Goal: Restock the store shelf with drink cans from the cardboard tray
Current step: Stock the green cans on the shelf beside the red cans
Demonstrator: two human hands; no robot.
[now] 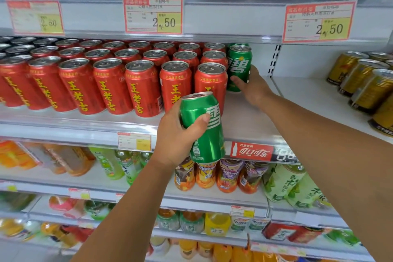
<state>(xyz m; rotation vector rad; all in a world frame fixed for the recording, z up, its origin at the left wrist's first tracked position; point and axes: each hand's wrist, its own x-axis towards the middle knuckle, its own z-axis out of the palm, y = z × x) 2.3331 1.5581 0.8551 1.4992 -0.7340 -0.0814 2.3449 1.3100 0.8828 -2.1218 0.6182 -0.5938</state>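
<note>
At the right end of the red-can row, the shelved green can (pixel 239 68) stands upright on the shelf (pixel 246 117), touching the last red column. I've got my right hand (pixel 254 88) wrapped round its lower half, thumb across the front, fingers round the far side.

Off the shelf, the second green can (pixel 202 127) hangs just in front of the shelf edge, tilted top-left. It is gripped mid-body by my left hand (pixel 175 137), thumb over the label.

Handling, my call: full sealed cans, so fairly heavy for their size. The wall is rigid but would dent if squeezed or knocked, and the glossy side looks slick. Best hold is round the middle, thumb opposite fingers, not by the rim. Land it flat on the base; a tilted landing could tip it into its neighbours. The bare shelf in front of the shelved green can is the likely slot.

Red cans (pixel 142 87) fill everything to the left, several rows deep. Gold cans (pixel 361 80) sit in the next bay right, well apart. Price tags (pixel 153 16) hang above and bottled drinks (pixel 227 176) stand below. Cardboard tray not in view.
</note>
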